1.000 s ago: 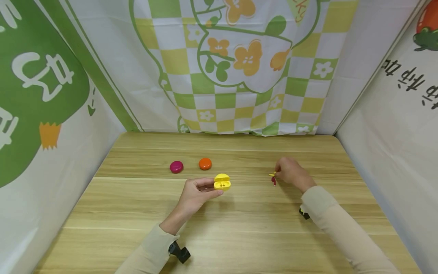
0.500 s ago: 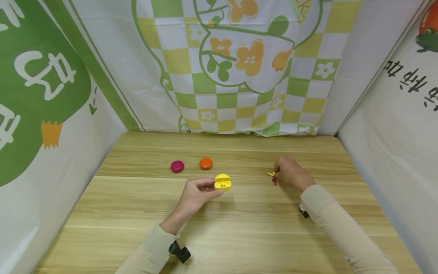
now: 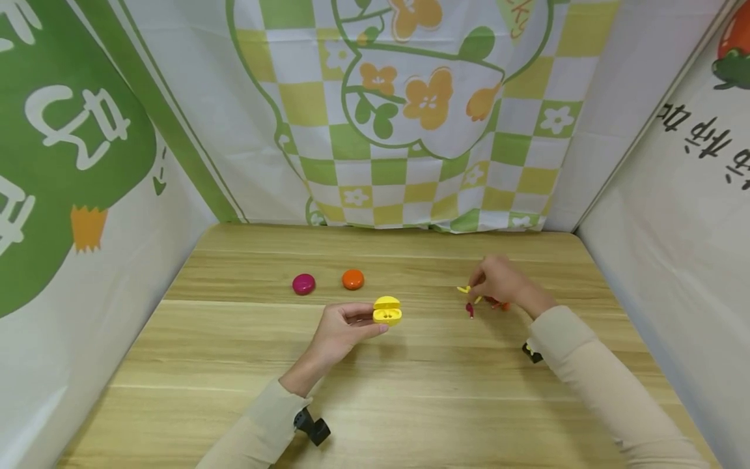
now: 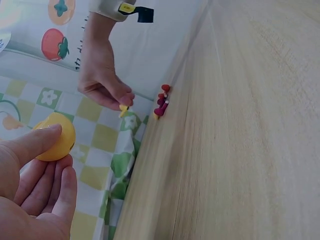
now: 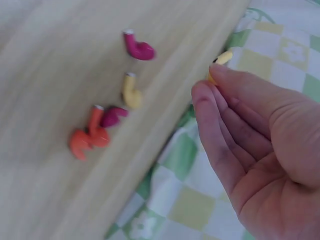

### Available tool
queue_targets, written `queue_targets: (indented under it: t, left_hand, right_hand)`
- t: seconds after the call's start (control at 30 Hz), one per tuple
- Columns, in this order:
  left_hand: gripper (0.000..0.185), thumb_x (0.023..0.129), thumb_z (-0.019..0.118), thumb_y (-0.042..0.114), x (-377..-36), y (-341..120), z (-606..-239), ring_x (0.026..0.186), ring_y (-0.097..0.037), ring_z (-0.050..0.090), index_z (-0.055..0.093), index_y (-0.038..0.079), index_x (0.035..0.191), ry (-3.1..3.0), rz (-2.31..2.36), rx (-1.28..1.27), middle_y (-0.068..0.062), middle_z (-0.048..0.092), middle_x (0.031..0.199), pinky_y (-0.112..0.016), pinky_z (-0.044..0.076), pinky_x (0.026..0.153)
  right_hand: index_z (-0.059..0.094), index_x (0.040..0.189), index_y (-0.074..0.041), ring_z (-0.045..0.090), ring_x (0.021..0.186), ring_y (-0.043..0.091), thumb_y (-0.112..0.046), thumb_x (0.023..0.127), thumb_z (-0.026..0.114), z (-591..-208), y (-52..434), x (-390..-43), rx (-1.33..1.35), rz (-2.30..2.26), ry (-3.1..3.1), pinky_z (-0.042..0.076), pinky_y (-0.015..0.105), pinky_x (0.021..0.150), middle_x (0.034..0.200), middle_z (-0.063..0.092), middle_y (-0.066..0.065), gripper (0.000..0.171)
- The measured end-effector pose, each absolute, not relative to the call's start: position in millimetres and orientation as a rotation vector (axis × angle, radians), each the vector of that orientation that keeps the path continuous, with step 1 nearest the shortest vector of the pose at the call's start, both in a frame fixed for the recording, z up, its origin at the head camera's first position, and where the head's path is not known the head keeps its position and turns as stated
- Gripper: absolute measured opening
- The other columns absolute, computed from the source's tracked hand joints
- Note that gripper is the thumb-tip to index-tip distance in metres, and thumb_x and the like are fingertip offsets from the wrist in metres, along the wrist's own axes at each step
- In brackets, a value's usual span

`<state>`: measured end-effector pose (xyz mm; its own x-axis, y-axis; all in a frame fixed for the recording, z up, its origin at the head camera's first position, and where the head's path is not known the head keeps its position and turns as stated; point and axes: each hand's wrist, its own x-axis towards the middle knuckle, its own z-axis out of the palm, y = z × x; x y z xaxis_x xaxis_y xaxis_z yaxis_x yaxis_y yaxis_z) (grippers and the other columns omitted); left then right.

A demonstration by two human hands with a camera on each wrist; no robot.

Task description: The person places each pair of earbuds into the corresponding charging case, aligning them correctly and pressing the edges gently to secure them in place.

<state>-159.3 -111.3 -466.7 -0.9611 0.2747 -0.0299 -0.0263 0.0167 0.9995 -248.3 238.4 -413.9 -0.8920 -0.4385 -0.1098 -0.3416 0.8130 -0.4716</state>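
1. Head view: the left hand (image 3: 342,329) holds an open yellow earbud case (image 3: 387,311) just above the wooden worktop (image 3: 375,404), thumb on top and fingers curled under it. The right hand (image 3: 498,283) is raised a little over the worktop and pinches a yellow earbud (image 3: 464,289) at its fingertips. A magenta earbud (image 3: 469,310) lies just below it. A magenta case (image 3: 303,284) and an orange case (image 3: 353,279) sit closed, farther back on the left.

2. Left wrist view: the case rests between thumb and fingers, palm half open. It looks light, stiff and smooth, so it could slip; a hold across its sides seems safest, leaving the hinged lid free.

3. Right wrist view: the earbud (image 5: 220,62) pokes out beyond the fingertips, the fingers close together and bent. It appears tiny, hard and glossy, best held by its stem. On the worktop lie more loose earbuds (image 5: 107,110): magenta, yellow and orange ones, close together.
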Motion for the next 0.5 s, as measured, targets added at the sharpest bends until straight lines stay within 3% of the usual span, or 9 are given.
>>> queue_targets:
  t: [0.17, 0.5]
  left_hand:
    - [0.044, 0.086, 0.087, 0.004, -160.2, -107.0, -465.6, 0.107, -0.022, 0.077, 0.073, -0.004, 0.126, 2.077, 2.048, 0.256, -0.022, 0.076, 0.125, -0.026, 0.064, 0.092]
    - [0.042, 0.086, 0.087, 0.003, -163.8, -100.9, -464.1, 0.105, -0.021, 0.078, 0.074, -0.005, 0.125, 2.079, 2.049, 0.276, -0.023, 0.075, 0.126, -0.026, 0.064, 0.091]
  right_hand:
    - [0.083, 0.084, -0.006, 0.071, 0.072, 0.009, -0.009, 0.087, 0.086, -391.0, 231.4, -245.0, -0.697, -0.573, 2.822, 0.063, 0.031, 0.072, 0.083, 0.081, 0.005, 0.004]
    - [0.084, 0.090, -0.006, 0.073, 0.075, 0.008, -0.009, 0.088, 0.084, -347.3, 209.0, -230.1, -0.825, -0.529, 2.785, 0.064, 0.029, 0.070, 0.085, 0.081, 0.001, 0.003]
